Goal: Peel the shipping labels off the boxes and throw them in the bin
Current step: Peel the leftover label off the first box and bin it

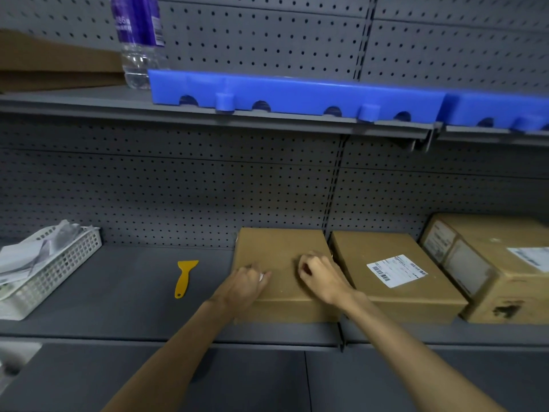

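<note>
Left hand [248,282]: grip pinches a white label scrap [261,276] on the plain cardboard box [279,248].
Right hand [319,275]: grip curled, contents unclear.
Labelled box [416,295]: right of both hands.
Bin [59,263]: white basket far left.

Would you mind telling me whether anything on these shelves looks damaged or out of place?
The rightmost cardboard box has a dark scuffed or torn patch on its front face, low down. On the upper shelf, blue plastic blocks jut slightly past the front edge. Nothing else stands out.
</note>
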